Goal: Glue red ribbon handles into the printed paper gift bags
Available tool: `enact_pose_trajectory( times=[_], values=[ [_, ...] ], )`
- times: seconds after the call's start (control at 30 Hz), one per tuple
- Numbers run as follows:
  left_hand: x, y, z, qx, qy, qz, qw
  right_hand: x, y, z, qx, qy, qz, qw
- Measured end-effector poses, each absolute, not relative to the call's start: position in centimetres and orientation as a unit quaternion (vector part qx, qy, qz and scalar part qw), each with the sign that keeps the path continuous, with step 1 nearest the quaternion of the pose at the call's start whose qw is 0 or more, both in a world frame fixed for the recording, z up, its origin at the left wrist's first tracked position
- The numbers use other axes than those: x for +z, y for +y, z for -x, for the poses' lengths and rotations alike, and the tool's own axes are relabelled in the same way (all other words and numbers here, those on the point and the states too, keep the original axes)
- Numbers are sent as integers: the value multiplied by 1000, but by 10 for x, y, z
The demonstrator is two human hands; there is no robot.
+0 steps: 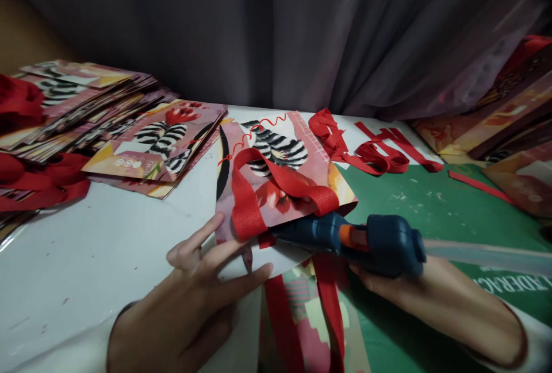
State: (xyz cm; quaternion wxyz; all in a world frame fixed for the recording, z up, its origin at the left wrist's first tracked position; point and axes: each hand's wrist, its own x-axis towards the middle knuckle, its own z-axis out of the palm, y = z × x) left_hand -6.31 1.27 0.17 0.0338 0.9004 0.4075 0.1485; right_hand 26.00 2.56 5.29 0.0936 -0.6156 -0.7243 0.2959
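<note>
In my right hand (388,287) is a dark blue glue gun (371,241), a long pale glue stick (487,252) jutting from its rear. Its nozzle points left into the mouth of a paper bag (276,143) printed with zebra stripes and red flowers; the tip is hidden there. A red ribbon handle (282,175) loops over the bag's upper panel. My left hand (202,292) rests its spread fingers along the bag's near edge, one fingertip by the ribbon's left end. Below the bag hang two more red ribbon strips (284,321) over a patterned sheet (306,304).
Flat printed bags (157,143) are stacked at the left beside bundled red ribbon (47,180). Cut red ribbon pieces (375,152) lie at the back right. A green mat (401,195) covers the table's right side. Dark curtains (241,28) hang behind, and more printed bags (483,114) stand far right.
</note>
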Motion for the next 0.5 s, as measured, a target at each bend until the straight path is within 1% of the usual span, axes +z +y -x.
enact_pose_trajectory(
  times=[0.1, 0.2, 0.37, 0.5],
  values=[
    [4, 13, 63, 157, 384, -909, 38, 51, 25, -266, 292, -722, 622, 73],
    [7, 16, 66, 138, 357, -924, 23, 50, 23, -273, 290, -703, 647, 65],
    [9, 20, 67, 149, 328, -933, -4, 48, 19, -283, 234, -699, 669, 95],
    [9, 20, 63, 148, 340, -929, 20, 55, 17, -286, 203, -727, 648, 105]
  ],
)
